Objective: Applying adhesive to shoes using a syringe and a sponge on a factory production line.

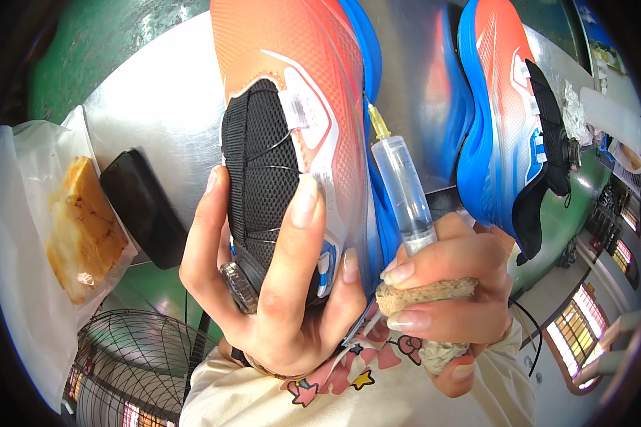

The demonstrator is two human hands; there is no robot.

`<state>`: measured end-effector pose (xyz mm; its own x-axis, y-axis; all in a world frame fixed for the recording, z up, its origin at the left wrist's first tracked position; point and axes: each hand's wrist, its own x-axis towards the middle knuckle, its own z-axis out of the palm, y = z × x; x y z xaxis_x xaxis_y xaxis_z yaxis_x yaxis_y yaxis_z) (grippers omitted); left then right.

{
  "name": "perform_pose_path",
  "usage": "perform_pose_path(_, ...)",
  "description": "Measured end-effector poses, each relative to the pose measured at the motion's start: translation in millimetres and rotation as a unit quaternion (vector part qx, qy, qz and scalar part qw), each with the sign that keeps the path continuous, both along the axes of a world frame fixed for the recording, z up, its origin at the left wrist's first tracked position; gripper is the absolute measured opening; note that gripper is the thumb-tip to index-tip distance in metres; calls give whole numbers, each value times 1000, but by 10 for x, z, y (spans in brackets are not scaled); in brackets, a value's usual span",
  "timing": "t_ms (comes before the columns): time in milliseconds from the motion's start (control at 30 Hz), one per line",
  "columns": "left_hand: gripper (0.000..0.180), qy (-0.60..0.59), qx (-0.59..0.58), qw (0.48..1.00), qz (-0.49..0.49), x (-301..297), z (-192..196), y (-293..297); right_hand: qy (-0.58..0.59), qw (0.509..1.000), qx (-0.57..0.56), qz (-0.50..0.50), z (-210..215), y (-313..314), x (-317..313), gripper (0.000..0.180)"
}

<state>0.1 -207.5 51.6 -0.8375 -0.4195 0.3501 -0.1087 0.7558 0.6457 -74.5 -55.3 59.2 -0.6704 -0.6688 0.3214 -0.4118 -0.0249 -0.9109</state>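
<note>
An orange, white and blue sports shoe [327, 107] with a black mesh tongue [267, 164] and a lacing dial is gripped by my left hand [278, 306], its fingers wrapped around the opening and side. In my right hand [456, 277] is a clear syringe [402, 192] with a yellow needle hub, pointing up. The needle's thin tip is at the seam between the shoe's upper and its blue sole; whether it touches I cannot tell. Between the fingers of that same hand sits a rough tan strip [427, 293], with a pale crumpled lump [441, 354] below it.
A matching shoe [495, 107] lies on its side at the right of the metal table [157, 92]. At the left are a black phone [142, 206] and a clear plastic bag [35, 185] holding a yellowish block [85, 228]. Below stands a wire-caged fan [135, 363].
</note>
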Motion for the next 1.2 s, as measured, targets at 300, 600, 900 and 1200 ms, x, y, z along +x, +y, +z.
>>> perform_pose_path(300, 53, -11, 2, 1000, -1, 15, 7, -10, 21, 999, -29, -3, -30, -24, -20, 42)
perform_pose_path(600, 55, -7, 47, 999, -20, 85, 7, -104, 25, 998, -22, 46, 20, 126, -410, 84)
perform_pose_path(900, 67, 87, 402, 909, 67, 520, 102, -150, -397, 864, -307, -36, -414, -534, -331, 86)
perform_pose_path(1200, 69, 104, 261, 960, 15, 664, 277, -40, -375, 855, -359, 11, -58, -668, -333, 86)
